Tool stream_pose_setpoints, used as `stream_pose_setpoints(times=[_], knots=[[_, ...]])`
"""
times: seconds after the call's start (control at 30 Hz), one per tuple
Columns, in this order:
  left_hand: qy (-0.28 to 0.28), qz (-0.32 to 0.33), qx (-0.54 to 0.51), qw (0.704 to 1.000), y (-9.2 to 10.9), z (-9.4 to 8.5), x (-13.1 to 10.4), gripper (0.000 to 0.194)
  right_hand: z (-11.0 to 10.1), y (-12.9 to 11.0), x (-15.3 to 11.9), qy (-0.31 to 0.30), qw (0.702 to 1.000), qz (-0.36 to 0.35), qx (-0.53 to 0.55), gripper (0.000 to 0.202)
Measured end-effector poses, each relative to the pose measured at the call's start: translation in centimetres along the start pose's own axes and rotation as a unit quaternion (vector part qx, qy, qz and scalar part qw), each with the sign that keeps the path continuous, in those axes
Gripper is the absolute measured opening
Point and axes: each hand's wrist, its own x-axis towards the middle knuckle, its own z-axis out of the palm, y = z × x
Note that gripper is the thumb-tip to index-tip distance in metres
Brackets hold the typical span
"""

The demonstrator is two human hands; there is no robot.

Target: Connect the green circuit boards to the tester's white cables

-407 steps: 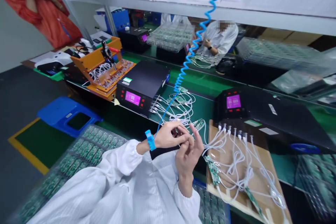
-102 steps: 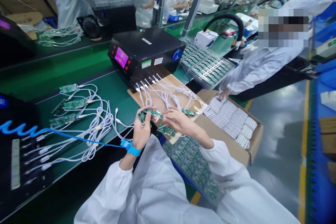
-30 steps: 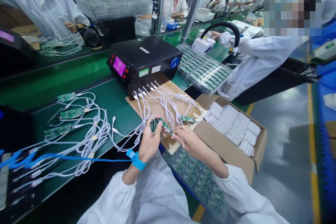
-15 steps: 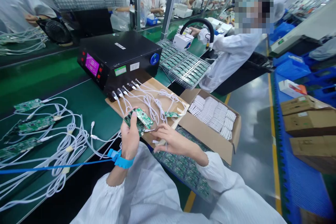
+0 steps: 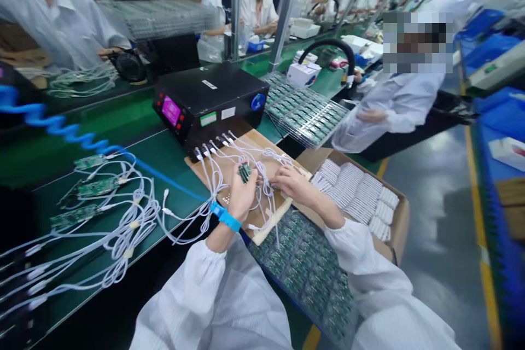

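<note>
My left hand [image 5: 241,197], with a blue wrist strap [image 5: 225,216], is closed around green circuit boards [image 5: 244,171], seen mostly edge-on above the fingers. To its right, my right hand [image 5: 298,188] reaches palm-down over the cardboard sheet [image 5: 205,170]. Its fingers are bent together among the white cables [image 5: 262,167]; what they grip is hidden. The cables run from sockets along the front of a black box-shaped device [image 5: 213,93] with a lit pink screen [image 5: 171,111]. A loose white plug [image 5: 253,227] rests near the sheet's front edge.
Several circuit boards [image 5: 98,187] with bundled white cables lie on the green bench at left. A tray of boards [image 5: 303,262] is below my right forearm. A carton of white pieces [image 5: 400,240] stands at right. Stacked clear trays [image 5: 307,115] sit behind. A co-worker [image 5: 410,98] is beyond.
My left hand has turned the boards from face-up to edge-on. My right hand has moved forward over the cables on the cardboard. The view has swung left, and the co-worker at right has shifted.
</note>
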Motion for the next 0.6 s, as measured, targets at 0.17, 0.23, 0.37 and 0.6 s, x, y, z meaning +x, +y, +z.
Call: stream_pose_setpoints(times=[0.17, 0.23, 0.37, 0.6], knots=[[-0.047, 0.013, 0.080, 0.996, -2.6, 0.5, 2.3, 0.039, -1.0, -0.1, 1.5, 0.058, 0.997, 0.038, 0.037, 0.025], [-0.071, 0.024, 0.089, 0.993, -3.0, 0.8, 2.5, 0.040, -0.9, -0.4, 2.0, 0.090, 0.993, 0.058, 0.042, 0.025], [-0.094, 0.028, 0.082, 0.992, -2.6, 1.3, 2.4, 0.037, -0.1, -0.4, 2.6, 0.133, 0.987, 0.079, 0.034, 0.028], [-0.080, 0.039, 0.083, 0.993, -2.2, 1.5, 2.4, 0.037, 0.8, 0.0, 2.8, 0.167, 0.982, 0.079, 0.033, 0.027]])
